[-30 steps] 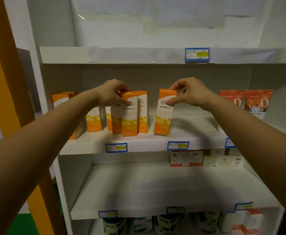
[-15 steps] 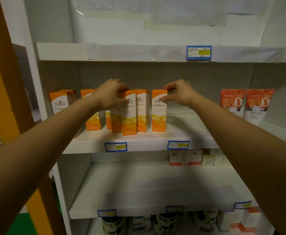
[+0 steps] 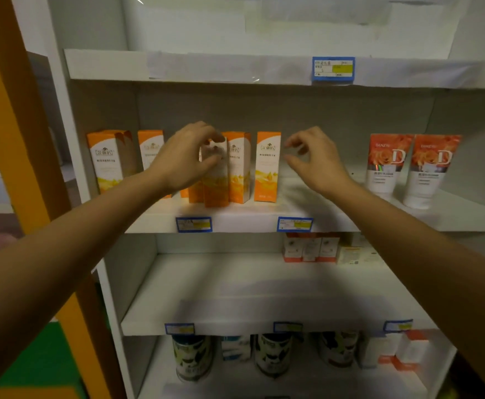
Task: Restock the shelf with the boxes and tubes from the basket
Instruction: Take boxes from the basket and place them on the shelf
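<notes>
- An orange post [image 3: 14,139] is running down the left edge, beside the white shelf unit [image 3: 100,254].
- On the middle shelf [image 3: 241,221], two orange-and-white boxes are standing upright at the left. They are the end box [image 3: 106,159] and, just right of it, the second box [image 3: 150,148], which the left arm is partly hiding.
- The left hand [image 3: 183,156] is grasping the top of the front box [image 3: 217,182]. Its fingers are curling over the top and its thumb is lying across the face. This box is blurred and is standing near the shelf's front edge, at the front of a tight cluster.
- The rear box [image 3: 240,168] is standing against the front box's right side, slightly behind it.
- The single box [image 3: 267,168] is standing upright, a narrow gap apart from the cluster.
- The right hand [image 3: 316,159] is hovering just right of the single box. It is released, with thumb and fingers parted, holding nothing and touching nothing.
- The left tube [image 3: 385,165] and the right tube [image 3: 431,168] are standing cap-down side by side at the shelf's right end, well apart from the boxes.
- Two blue price labels [image 3: 194,224] are sitting on the shelf's front edge.
- Small boxes [image 3: 310,249] are standing at the back right of the next shelf down, and cans [image 3: 273,355] are standing on the bottom one.
</notes>
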### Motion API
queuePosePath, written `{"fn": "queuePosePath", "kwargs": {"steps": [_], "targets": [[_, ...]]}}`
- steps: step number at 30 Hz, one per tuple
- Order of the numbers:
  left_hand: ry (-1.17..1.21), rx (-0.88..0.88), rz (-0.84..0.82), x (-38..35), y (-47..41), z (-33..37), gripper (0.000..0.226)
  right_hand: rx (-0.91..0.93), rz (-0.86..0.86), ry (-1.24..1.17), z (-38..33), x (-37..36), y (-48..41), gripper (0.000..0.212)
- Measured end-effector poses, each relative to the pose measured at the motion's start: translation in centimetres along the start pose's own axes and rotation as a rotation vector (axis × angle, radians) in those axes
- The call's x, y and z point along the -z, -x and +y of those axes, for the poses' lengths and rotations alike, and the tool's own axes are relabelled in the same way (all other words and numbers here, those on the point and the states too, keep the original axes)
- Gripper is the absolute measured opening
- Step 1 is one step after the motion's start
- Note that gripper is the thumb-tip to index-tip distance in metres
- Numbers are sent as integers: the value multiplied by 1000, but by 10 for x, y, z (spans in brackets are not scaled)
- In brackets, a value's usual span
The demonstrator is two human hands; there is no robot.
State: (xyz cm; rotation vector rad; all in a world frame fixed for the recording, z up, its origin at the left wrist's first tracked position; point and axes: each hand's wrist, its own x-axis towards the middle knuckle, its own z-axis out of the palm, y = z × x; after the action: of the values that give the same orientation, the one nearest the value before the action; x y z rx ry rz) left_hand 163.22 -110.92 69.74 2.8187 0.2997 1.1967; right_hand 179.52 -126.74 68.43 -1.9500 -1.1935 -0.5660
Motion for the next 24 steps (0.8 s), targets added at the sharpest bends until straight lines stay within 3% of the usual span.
{"fn": "queuePosePath", "kwargs": {"steps": [3,10,24], "targets": [[56,3,-74,-15,27,8,28,55,-48,11,7,-10,37,19],[58,33,-305,-76,110,9,26,87,-251,-30,41,-64,125,22],[102,259,-784,-236,300,-19,32,-211,-838,-10,115,-193,322,34]]}}
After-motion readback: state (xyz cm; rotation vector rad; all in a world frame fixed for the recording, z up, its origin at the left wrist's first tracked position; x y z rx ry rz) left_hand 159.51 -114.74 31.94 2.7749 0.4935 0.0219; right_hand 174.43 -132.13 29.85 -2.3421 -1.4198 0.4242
